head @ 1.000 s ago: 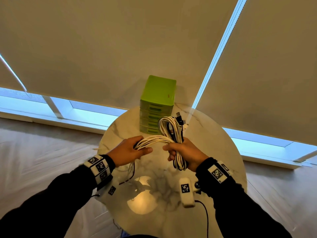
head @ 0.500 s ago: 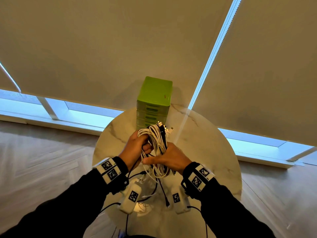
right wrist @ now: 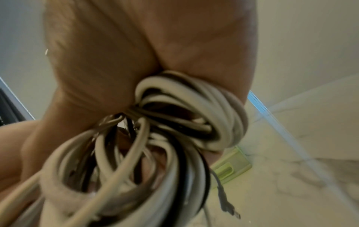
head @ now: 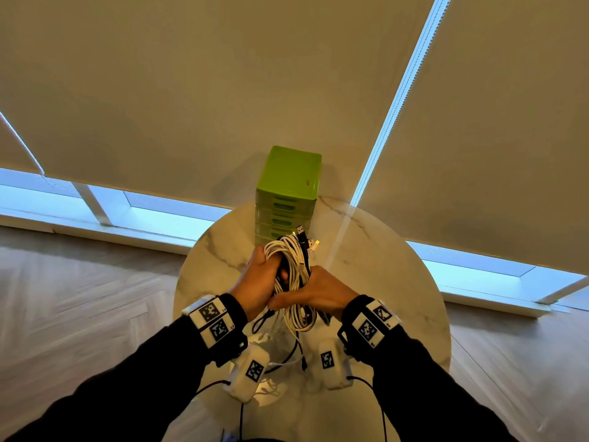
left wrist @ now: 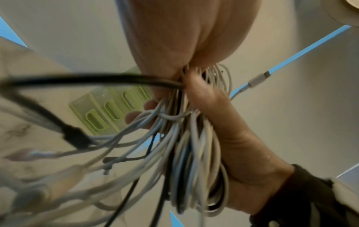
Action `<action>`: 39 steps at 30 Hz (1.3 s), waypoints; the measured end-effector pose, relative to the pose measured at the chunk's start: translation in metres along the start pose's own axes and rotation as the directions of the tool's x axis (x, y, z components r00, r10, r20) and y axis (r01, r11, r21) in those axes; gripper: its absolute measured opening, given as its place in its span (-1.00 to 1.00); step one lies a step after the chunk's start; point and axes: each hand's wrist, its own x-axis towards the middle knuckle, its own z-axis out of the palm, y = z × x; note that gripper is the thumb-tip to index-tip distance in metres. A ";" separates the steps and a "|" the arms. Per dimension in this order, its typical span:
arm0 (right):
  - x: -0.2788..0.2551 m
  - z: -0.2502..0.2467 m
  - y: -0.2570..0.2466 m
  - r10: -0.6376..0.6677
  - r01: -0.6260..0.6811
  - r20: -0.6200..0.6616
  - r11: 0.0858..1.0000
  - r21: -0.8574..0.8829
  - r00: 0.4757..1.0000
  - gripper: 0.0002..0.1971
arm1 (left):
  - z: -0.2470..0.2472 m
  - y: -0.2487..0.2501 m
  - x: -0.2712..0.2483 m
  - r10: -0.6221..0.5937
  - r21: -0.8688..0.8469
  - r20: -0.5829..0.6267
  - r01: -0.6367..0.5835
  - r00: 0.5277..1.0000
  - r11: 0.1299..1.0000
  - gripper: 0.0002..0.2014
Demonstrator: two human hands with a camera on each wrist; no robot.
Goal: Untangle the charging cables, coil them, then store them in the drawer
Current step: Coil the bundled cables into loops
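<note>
My left hand (head: 258, 282) and my right hand (head: 322, 293) are both wrapped tight around one bundle of cables (head: 294, 275), held above the table (head: 398, 282) just in front of the green drawer unit (head: 288, 193); its drawers all look closed. White and black cables seem coiled together, so I may store a tangle; loose ends (left wrist: 116, 159) hang below and could snag, and freeing a hand for a drawer could let the coil spring open.
</note>
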 end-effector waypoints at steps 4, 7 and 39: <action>0.001 0.006 0.004 0.076 -0.069 -0.071 0.993 0.091 0.995 -0.70 | 0.007 0.009 -0.006 -0.027 -0.045 -0.007 0.027 1.000 0.999 -0.70; 0.001 0.012 0.010 0.152 -0.125 -0.118 0.969 0.214 0.981 -0.75 | 0.005 0.009 0.000 -0.087 -0.057 0.057 0.090 0.995 0.994 -0.80; -0.012 -0.007 0.010 -0.133 0.180 -0.187 0.947 0.264 0.973 -0.75 | 0.003 0.009 0.014 -0.002 -0.127 0.171 0.024 0.985 0.992 -0.56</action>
